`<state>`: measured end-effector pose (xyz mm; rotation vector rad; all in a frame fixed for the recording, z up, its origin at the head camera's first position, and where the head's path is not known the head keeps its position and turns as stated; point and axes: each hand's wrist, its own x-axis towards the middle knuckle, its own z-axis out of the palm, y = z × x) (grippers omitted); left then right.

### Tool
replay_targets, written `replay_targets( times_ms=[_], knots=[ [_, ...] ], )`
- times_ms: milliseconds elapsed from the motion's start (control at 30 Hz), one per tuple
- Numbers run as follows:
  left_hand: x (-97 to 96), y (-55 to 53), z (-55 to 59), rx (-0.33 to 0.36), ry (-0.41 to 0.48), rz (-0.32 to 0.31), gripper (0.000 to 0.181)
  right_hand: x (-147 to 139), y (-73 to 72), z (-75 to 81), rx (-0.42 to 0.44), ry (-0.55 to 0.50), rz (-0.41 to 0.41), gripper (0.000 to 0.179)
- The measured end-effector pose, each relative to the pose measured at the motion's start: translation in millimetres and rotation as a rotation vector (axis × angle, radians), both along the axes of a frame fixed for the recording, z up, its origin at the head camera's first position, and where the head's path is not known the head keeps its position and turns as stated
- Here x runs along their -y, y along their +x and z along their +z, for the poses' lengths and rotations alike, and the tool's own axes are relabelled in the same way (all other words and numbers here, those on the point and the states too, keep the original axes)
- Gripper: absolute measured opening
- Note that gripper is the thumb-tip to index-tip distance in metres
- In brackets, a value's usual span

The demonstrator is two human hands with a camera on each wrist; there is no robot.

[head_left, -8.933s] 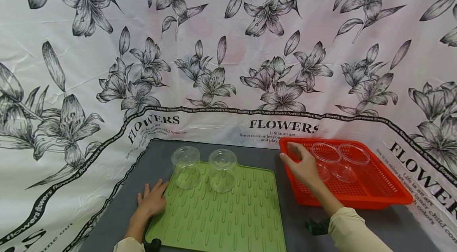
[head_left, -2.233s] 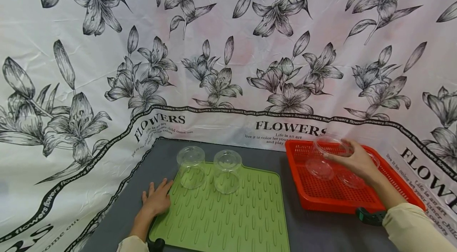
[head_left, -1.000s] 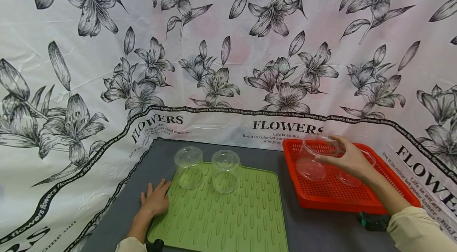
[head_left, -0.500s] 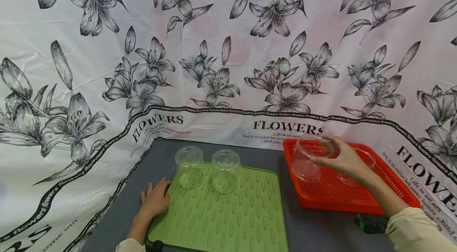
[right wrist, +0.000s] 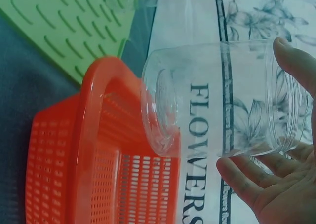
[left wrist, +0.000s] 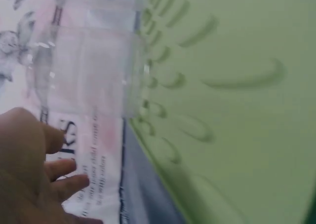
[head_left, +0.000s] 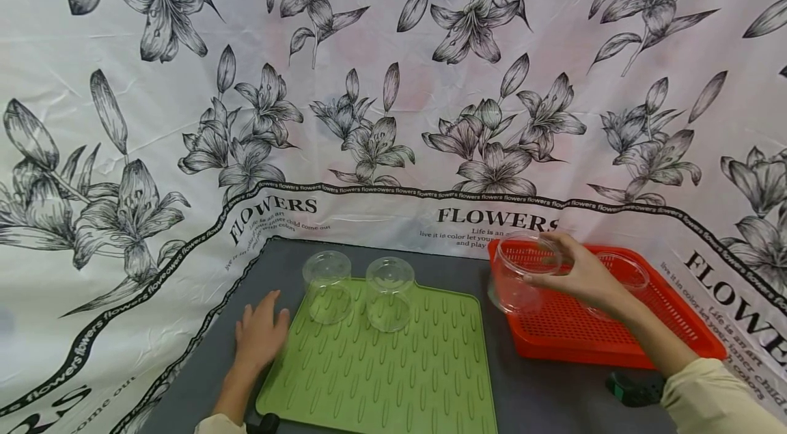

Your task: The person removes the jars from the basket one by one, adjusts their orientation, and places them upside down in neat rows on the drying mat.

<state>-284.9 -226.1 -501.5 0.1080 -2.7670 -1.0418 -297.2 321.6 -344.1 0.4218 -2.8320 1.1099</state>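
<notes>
My right hand [head_left: 581, 277] grips a clear plastic jar [head_left: 519, 287] near its rim, thumb on one side and fingers on the other. The jar hangs over the left end of the red basket [head_left: 590, 354], its base overlapping the basket's wall in the head view. In the right wrist view the jar [right wrist: 222, 98] looks see-through with nothing inside. Another clear jar [head_left: 627, 273] stands in the basket, partly behind my right wrist. Fingers spread and holding nothing, my left hand [head_left: 261, 338] is at the left edge of the green ridged mat [head_left: 381, 379].
Two clear jars, a left one [head_left: 327, 297] and a right one [head_left: 389, 301], stand side by side at the mat's back edge. The dark grey table [head_left: 215, 331] ends at a white curtain [head_left: 369, 215] printed with flowers, close behind basket and mat.
At first my right hand was empty over the basket; it has since gripped a jar there and carried it leftward. My left hand has just lifted slightly from the mat's edge.
</notes>
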Motion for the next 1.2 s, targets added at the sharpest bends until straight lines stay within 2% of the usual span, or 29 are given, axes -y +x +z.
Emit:
replay_targets(
  times_ms=[167, 400, 567, 700, 900, 1200],
  knots=[
    [-8.6, 1.4, 17.3, -0.149, 0.052, 0.047, 0.052, 10, 4.8, 1.7, -0.002, -0.018, 0.017, 0.093],
    [-30.1, 6.1, 45.6, -0.326, 0.011, 0.041, 0.046, 22, 8.6, -0.3, 0.010, -0.086, 0.067, 0.090],
    [-47.5, 11.2, 59.6, -0.437, -0.013, 0.029, 0.041, 28, 12.6, 0.8, 0.025, -0.096, 0.081, 0.091],
    [-60.7, 13.8, 67.8, -0.493, 0.002, 0.004, 0.038, 32, 14.2, 0.9, 0.020, -0.082, 0.080, 0.090],
    [-78.7, 15.6, 75.9, -0.521, 0.048, -0.052, 0.038, 37, 14.4, -1.0, -0.017, -0.048, 0.091, 0.089],
    [-111.7, 12.2, 85.0, -0.599, 0.085, -0.187, 0.035, 46, 16.4, -5.0, -0.060, -0.047, 0.146, 0.091]
  ],
)
